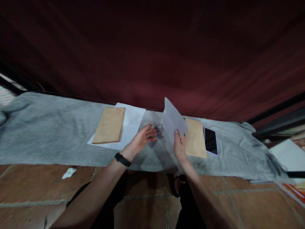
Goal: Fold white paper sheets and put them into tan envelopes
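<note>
My right hand (pixel 179 147) grips a folded sheet of white paper (pixel 173 117) near its lower edge, thumb on the near face, and holds it tilted above the grey cloth. Nothing is in my left hand (pixel 142 138), whose fingers are apart and reach toward the paper without touching it. To the left, a stack of brown envelopes (pixel 109 125) lies on flat white sheets (pixel 134 117). Another brown envelope (pixel 195 138) rests on the cloth just right of my right hand, its left edge partly hidden by the hand and paper.
A grey cloth (pixel 59 130) covers the long surface before me. A phone (pixel 211 141) lies right of the envelope. Behind hangs a dark red curtain (pixel 152 63). A crumpled white scrap (pixel 69 172) is on the tiled floor (pixel 30 187); papers (pixel 289 156) lie at far right.
</note>
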`<state>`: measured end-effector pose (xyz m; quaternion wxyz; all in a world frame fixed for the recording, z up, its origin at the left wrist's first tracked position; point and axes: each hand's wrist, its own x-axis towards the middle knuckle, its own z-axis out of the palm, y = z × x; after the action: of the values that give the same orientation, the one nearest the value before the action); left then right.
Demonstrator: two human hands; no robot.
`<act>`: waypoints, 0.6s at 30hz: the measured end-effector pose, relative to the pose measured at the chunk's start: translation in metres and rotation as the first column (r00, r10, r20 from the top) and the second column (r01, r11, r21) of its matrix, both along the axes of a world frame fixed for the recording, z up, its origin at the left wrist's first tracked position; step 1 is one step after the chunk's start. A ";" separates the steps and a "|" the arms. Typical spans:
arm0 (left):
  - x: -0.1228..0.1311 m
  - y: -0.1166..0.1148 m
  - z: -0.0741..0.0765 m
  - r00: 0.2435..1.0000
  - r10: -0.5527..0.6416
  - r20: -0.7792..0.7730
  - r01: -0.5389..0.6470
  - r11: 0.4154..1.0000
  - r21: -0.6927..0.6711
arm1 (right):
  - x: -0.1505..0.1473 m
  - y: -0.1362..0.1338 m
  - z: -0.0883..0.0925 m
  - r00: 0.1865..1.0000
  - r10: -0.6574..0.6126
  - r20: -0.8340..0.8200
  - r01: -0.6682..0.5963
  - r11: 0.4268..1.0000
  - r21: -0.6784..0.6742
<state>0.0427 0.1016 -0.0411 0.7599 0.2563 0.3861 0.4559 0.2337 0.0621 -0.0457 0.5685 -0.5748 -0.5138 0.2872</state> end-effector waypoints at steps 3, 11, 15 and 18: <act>0.013 -0.009 -0.007 0.999 -0.041 -0.003 0.041 0.998 -0.042 | -0.008 0.003 0.003 0.910 -0.159 -0.384 0.145 0.987 -0.067; 0.036 -0.018 -0.005 0.999 -0.047 0.017 0.044 0.988 0.145 | -0.029 -0.002 -0.005 0.819 -0.007 -0.574 -0.030 0.998 -0.055; 0.019 -0.004 -0.010 0.991 -0.007 -0.134 0.032 0.982 0.186 | -0.010 0.001 -0.005 0.802 -0.067 -0.593 0.037 0.997 -0.063; 0.002 0.004 -0.014 0.965 0.001 -0.264 0.062 0.971 0.230 | 0.012 0.006 -0.007 0.776 -0.107 -0.622 0.039 0.992 -0.123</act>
<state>0.0445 0.1060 -0.0547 0.6732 0.4091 0.4220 0.4488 0.2461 0.0683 -0.0526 0.6873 -0.4946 -0.2574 0.4656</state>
